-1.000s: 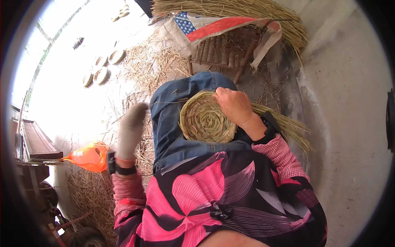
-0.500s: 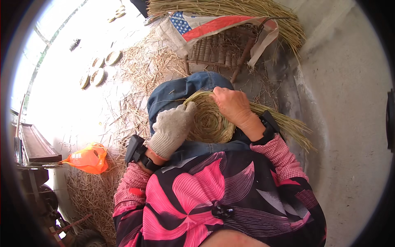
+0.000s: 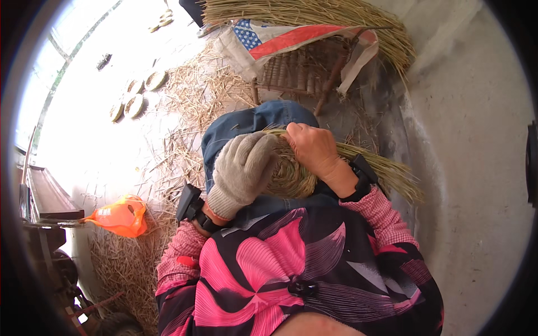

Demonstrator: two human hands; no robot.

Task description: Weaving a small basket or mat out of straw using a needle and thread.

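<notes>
A round, coiled straw piece (image 3: 294,173) rests on my lap over blue denim (image 3: 218,131), with loose green-yellow strands (image 3: 381,168) trailing from its right side. My left hand (image 3: 246,165), in a grey knit glove, is curled over the piece’s upper left rim, its fingertips partly hidden and hiding much of the coil. My bare right hand (image 3: 314,148) pinches the upper right rim, close beside the gloved fingers.
Behind my knees stands a woven chair (image 3: 297,73) draped with a striped sack (image 3: 246,50), a long straw bundle (image 3: 386,28) behind it. Several round pieces (image 3: 134,103) lie on the straw-strewn floor, left. An orange bag (image 3: 123,215) and wheeled machinery (image 3: 61,252) are left; a pale wall (image 3: 465,168) is right.
My gloved left hand has moved rightward from beside my lap onto the coiled piece and curled its fingers over the rim. My right hand has stayed at the rim with little movement.
</notes>
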